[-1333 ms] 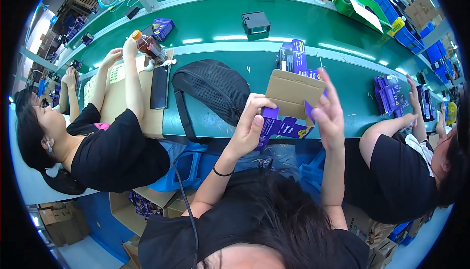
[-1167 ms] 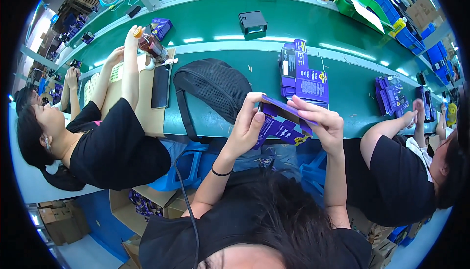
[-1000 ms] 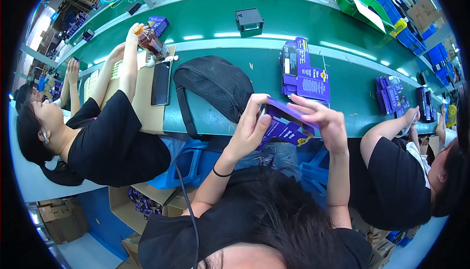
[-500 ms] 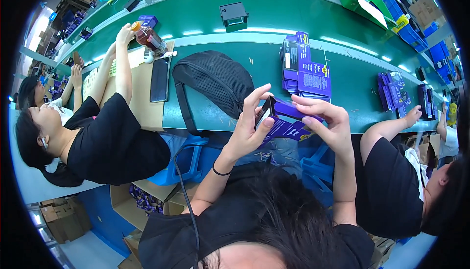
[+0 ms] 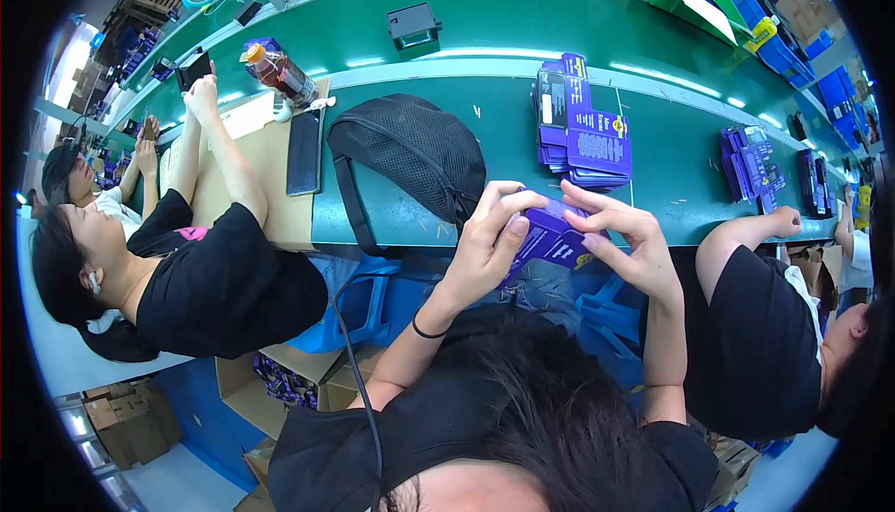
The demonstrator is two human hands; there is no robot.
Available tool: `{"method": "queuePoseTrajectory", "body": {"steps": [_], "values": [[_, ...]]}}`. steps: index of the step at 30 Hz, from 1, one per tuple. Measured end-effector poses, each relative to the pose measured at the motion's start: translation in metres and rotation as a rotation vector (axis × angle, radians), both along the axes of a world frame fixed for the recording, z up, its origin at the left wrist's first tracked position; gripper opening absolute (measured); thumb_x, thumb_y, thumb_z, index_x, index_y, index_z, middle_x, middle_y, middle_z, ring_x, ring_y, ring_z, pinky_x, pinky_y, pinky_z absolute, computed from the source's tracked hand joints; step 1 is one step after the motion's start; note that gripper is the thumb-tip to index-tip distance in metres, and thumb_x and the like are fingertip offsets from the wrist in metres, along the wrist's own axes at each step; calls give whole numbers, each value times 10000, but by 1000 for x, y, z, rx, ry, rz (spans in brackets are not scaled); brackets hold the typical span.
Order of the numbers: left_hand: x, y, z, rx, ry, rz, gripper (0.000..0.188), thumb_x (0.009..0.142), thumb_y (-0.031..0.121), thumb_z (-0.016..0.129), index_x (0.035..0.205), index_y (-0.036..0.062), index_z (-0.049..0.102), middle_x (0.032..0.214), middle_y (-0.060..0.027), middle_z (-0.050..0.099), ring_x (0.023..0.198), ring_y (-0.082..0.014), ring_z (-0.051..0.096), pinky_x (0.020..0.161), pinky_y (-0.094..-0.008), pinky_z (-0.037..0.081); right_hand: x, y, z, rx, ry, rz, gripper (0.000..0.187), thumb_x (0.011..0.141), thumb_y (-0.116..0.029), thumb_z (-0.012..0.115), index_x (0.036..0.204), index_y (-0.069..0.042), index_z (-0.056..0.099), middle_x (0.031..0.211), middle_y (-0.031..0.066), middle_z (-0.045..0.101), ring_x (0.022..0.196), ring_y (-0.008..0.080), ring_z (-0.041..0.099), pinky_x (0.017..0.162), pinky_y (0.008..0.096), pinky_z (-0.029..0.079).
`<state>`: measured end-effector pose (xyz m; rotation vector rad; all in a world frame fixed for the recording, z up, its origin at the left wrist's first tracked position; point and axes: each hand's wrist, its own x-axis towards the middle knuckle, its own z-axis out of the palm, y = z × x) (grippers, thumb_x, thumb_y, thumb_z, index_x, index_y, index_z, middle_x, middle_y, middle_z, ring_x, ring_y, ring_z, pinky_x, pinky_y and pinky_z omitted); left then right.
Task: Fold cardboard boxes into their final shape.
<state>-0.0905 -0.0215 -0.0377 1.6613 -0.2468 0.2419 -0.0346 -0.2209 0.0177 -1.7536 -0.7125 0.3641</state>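
Note:
Between both hands I hold a small purple cardboard box (image 5: 552, 243), tilted above my lap just off the table's near edge. My left hand (image 5: 494, 240) grips its left end, fingers bent over the top corner. My right hand (image 5: 626, 237) has its fingertips and thumb on the right end. The ends lie partly behind my fingers. Beyond the box, on the green table (image 5: 503, 139), lies a stack of flat purple cartons (image 5: 597, 144). A black mesh bag (image 5: 410, 153) rests just left of my hands.
To the left are a dark phone (image 5: 304, 151), a bottle of brown drink (image 5: 284, 78) and a co-worker (image 5: 214, 269) lifting a dark object. Another co-worker (image 5: 746, 344) sits at right near more purple cartons (image 5: 749, 169). A black frame-like device (image 5: 413, 25) stands farther back.
The box has turned in my hands; its dark end, visible before, is now covered by my left fingers. At left, the co-worker's hand has left the bottle and holds up a dark object.

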Motion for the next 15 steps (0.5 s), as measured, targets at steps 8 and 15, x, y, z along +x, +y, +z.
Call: {"method": "queuePoseTrajectory", "body": {"steps": [8, 15], "values": [[4, -10, -9, -135, 58, -25, 299, 992, 289, 399, 1144, 59, 515, 1140, -126, 453, 973, -202, 472, 859, -312, 399, -8, 3, -14, 65, 183, -217, 287, 814, -90, 592, 1082, -21, 668, 1267, 191, 542, 1100, 289, 566, 896, 344, 484], [8, -9, -12, -198, 1, -62, 281, 1001, 276, 378, 1136, 66, 507, 1206, -129, 463, 1067, -220, 470, 917, -325, 391, -3, 5, -15, 99, 172, -111, 288, 815, -100, 612, 1092, -37, 664, 1217, 172, 570, 1040, 252, 581, 866, 322, 492]]}}
